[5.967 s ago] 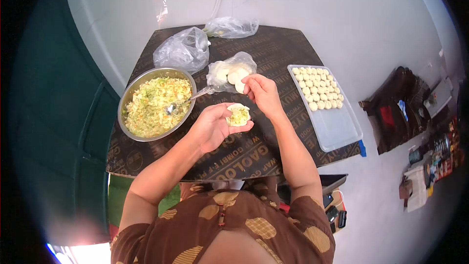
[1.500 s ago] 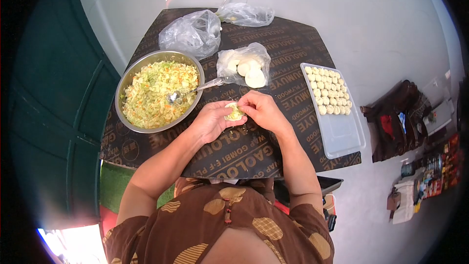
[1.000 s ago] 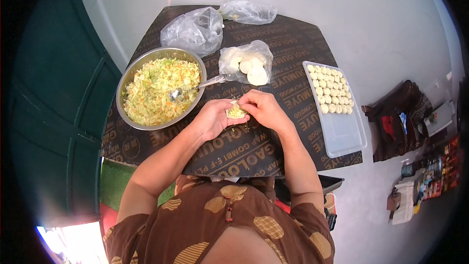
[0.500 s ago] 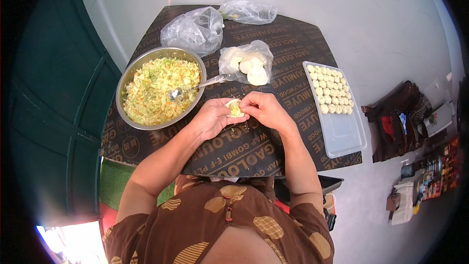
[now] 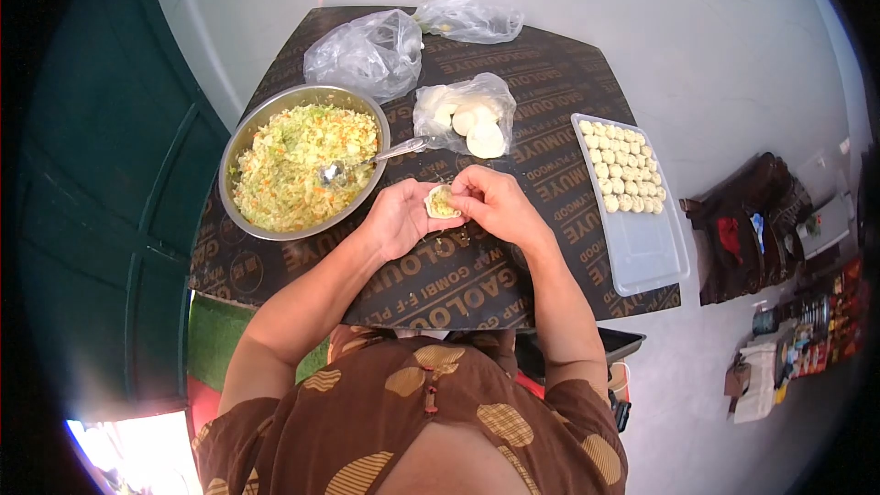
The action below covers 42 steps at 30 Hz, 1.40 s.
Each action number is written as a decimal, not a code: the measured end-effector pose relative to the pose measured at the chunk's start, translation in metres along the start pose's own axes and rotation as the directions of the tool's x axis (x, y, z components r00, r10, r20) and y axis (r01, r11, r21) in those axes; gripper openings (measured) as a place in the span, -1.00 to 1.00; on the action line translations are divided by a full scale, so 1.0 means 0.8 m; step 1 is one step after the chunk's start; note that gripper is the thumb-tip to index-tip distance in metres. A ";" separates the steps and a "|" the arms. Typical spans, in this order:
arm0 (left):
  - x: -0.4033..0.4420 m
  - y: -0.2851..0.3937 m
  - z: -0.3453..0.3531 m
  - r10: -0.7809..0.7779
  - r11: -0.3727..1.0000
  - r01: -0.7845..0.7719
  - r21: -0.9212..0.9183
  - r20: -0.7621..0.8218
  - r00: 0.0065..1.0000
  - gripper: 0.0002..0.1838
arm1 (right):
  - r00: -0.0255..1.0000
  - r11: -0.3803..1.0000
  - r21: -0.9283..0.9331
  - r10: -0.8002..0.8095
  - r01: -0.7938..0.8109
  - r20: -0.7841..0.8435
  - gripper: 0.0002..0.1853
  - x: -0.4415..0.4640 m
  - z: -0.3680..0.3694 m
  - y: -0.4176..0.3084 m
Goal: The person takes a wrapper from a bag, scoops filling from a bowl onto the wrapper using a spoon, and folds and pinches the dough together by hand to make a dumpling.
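Note:
Over the dark table, my left hand [image 5: 398,218] cradles a small round dough wrapper [image 5: 442,203] with chopped vegetable filling in it. The fingertips of my right hand [image 5: 495,204] pinch the wrapper's right edge. To the left stands a steel bowl [image 5: 233,207] of chopped filling [image 5: 298,160], with a metal spoon [image 5: 401,148] leaning out over its right rim. Just beyond my hands, a clear bag holds several flat dough wrappers [image 5: 485,138]. A tray [image 5: 646,252] at the right bears rows of small pleated dumplings [image 5: 621,165] at its far end.
Two crumpled clear plastic bags, a larger one [image 5: 365,53] and a smaller one [image 5: 469,20], lie at the back of the table [image 5: 550,73]. Beyond the table's right side are a dark brown seat [image 5: 744,229] and shelved goods. A green door is on the left.
Since the oldest frame, my right hand has come from the bag of wrappers to the filled wrapper in my left hand. Lately its fingers have shifted slightly along the edge, and the view has moved a little.

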<state>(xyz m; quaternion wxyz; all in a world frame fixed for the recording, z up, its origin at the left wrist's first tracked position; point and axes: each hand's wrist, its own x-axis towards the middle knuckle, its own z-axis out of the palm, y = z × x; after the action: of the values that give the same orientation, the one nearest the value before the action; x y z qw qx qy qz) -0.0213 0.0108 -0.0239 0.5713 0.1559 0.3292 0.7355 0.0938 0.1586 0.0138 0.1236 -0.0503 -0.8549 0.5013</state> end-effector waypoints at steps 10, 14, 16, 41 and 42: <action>0.001 -0.002 -0.002 0.001 0.999 -0.003 -0.040 -0.051 0.999 -0.53 | 0.996 0.989 -0.123 -0.082 0.077 -0.040 -0.83 -0.002 0.013 -0.013; -0.002 -0.003 0.000 0.007 1.000 -0.007 -0.011 -0.029 1.000 -0.49 | 0.977 0.947 -0.259 -0.207 0.190 -0.041 -0.81 0.001 0.022 0.000; -0.003 -0.002 0.003 0.007 1.000 -0.007 -0.004 -0.038 0.999 -0.49 | 0.978 0.941 -0.284 -0.205 0.184 -0.045 -0.79 0.001 0.023 0.000; -0.001 0.002 0.008 0.114 0.992 -0.119 -0.037 -0.131 0.985 -0.51 | 0.945 0.983 0.058 -0.150 0.174 -0.291 -0.75 0.011 0.028 -0.001; -0.001 0.003 0.008 0.120 0.991 -0.127 -0.044 -0.137 0.983 -0.50 | 0.947 0.982 0.059 -0.159 0.182 -0.278 -0.75 0.016 0.030 -0.006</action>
<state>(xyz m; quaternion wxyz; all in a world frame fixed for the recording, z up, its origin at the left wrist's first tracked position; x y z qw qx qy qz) -0.0189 0.0114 -0.0177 0.5050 0.1110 0.3371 0.7868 0.0755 0.1383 0.0086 0.2845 -0.0393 -0.8093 0.5124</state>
